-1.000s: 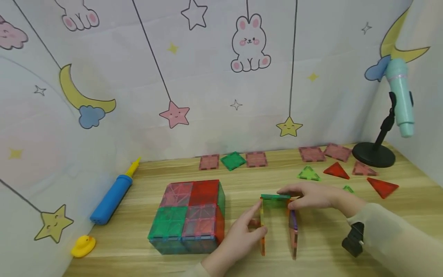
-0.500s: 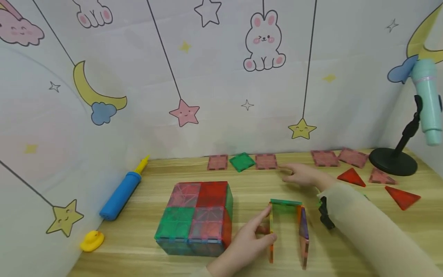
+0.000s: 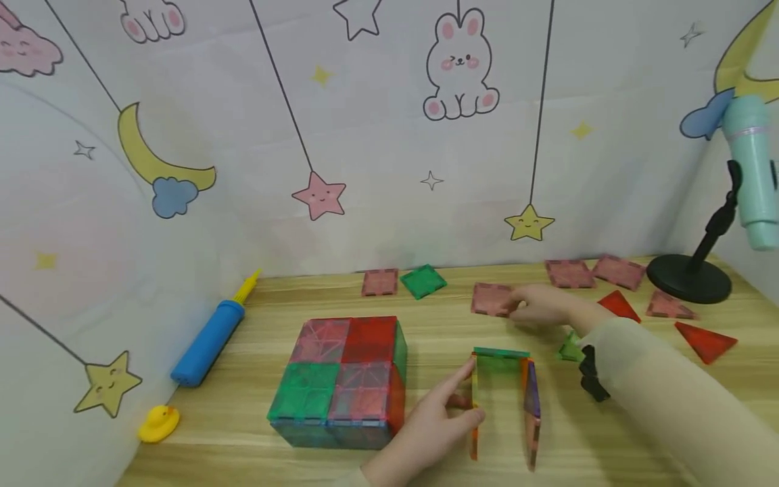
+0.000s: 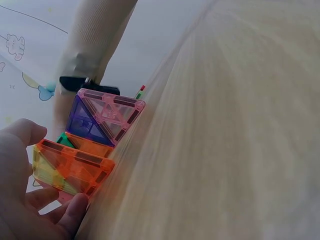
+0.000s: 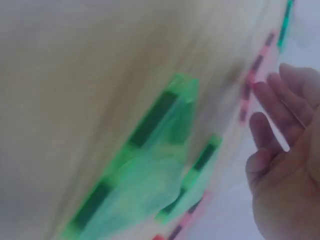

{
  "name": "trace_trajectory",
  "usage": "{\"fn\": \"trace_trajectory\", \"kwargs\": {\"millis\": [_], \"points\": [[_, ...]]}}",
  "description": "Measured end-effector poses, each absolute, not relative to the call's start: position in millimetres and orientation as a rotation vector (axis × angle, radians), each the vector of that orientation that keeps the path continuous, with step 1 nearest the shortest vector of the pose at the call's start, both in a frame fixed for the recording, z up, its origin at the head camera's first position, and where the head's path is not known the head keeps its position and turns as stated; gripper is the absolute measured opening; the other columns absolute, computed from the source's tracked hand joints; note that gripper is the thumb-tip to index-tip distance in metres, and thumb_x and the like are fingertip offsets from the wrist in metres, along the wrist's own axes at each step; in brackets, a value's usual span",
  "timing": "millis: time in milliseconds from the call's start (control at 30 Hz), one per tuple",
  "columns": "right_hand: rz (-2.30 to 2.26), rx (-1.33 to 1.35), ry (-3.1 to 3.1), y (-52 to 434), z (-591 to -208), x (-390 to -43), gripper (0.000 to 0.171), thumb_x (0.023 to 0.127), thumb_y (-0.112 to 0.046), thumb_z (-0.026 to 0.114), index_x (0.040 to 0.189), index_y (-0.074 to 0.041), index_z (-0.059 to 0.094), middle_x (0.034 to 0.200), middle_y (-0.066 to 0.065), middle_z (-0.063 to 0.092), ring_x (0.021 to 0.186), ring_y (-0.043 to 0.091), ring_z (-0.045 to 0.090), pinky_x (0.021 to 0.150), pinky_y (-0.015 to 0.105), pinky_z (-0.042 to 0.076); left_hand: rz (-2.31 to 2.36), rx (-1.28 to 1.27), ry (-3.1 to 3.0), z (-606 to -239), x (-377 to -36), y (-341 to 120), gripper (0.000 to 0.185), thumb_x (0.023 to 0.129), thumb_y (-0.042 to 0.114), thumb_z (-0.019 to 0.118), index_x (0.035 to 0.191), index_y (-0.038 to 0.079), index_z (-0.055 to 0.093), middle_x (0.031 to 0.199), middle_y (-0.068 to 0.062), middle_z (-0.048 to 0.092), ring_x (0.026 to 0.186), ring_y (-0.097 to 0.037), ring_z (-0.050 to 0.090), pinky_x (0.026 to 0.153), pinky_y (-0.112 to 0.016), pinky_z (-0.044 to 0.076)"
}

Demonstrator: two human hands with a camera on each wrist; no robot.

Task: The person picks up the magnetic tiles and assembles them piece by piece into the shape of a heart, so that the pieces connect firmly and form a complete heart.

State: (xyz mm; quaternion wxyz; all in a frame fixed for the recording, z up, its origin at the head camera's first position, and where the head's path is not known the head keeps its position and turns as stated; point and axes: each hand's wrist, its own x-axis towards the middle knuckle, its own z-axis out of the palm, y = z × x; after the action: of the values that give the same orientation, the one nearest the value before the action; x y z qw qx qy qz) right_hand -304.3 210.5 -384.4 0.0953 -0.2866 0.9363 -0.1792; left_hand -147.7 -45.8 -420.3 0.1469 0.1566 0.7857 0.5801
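Note:
A small open frame of magnetic tiles stands on the wooden table [image 3: 426, 325]: a green back tile [image 3: 500, 353], an orange-yellow left wall [image 3: 474, 419] and a purple-pink right wall [image 3: 533, 412]. My left hand [image 3: 465, 399] pinches the orange-yellow wall [image 4: 70, 167] between thumb and fingers; the purple-pink wall [image 4: 105, 117] stands behind it. My right hand [image 3: 535, 308] reaches further back, its fingertips resting on a flat pink square tile [image 3: 490, 299]. In the right wrist view the fingers [image 5: 275, 115] lie fairly straight beside the pink tile's edge [image 5: 247, 95], with a green triangle [image 5: 150, 175] lying close by.
A large multicoloured tile cube [image 3: 341, 379] sits left of the frame. A pink square [image 3: 380, 282] and a green square [image 3: 422, 281] lie at the back, with more pink squares [image 3: 569, 272] and red triangles [image 3: 706, 338] at the right. A black stand [image 3: 688, 281], blue pump [image 3: 209, 341] and yellow duck [image 3: 159, 423] line the edges.
My right hand left the frame's top, reached to the back row and has slid one pink square forward and to the right. The left hand has stayed on the frame's left wall.

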Motion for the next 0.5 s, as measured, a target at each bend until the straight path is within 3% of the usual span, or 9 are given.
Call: {"fn": "trace_trajectory", "kwargs": {"millis": [233, 367, 500], "points": [[-0.368, -0.903, 2.891, 218, -393, -295, 0.042, 0.082, -0.027, 0.070, 0.117, -0.006, 0.063, 0.123, 0.023, 0.053, 0.112, 0.044, 0.046, 0.093, 0.061, 0.031, 1.681, 0.451, 2.266, -421, -150, -48, 0.063, 0.086, 0.025, 0.068, 0.142, 0.033, 0.041, 0.138, 0.002, 0.045, 0.093, -0.006, 0.057, 0.065, -0.023, 0.049], [-0.405, -0.818, 2.912, 219, -396, -294, 0.041, 0.080, -0.033, 0.071, 0.116, -0.013, 0.063, 0.116, 0.019, 0.055, 0.105, 0.041, 0.048, 0.086, 0.058, 0.037, 1.683, 0.459, 2.254, -422, -150, -47, 0.063, 0.086, 0.025, 0.068, 0.142, 0.033, 0.041, 0.139, 0.003, 0.045, 0.094, -0.007, 0.057, 0.066, -0.023, 0.049], [-0.464, -0.799, 2.912, 223, -395, -294, 0.044, 0.079, -0.032, 0.072, 0.116, -0.011, 0.062, 0.104, 0.013, 0.058, 0.095, 0.033, 0.051, 0.077, 0.051, 0.042, 1.675, 0.452, 2.260, -421, -150, -45, 0.063, 0.086, 0.026, 0.068, 0.142, 0.034, 0.041, 0.138, 0.004, 0.045, 0.094, -0.007, 0.057, 0.065, -0.023, 0.049]]}}
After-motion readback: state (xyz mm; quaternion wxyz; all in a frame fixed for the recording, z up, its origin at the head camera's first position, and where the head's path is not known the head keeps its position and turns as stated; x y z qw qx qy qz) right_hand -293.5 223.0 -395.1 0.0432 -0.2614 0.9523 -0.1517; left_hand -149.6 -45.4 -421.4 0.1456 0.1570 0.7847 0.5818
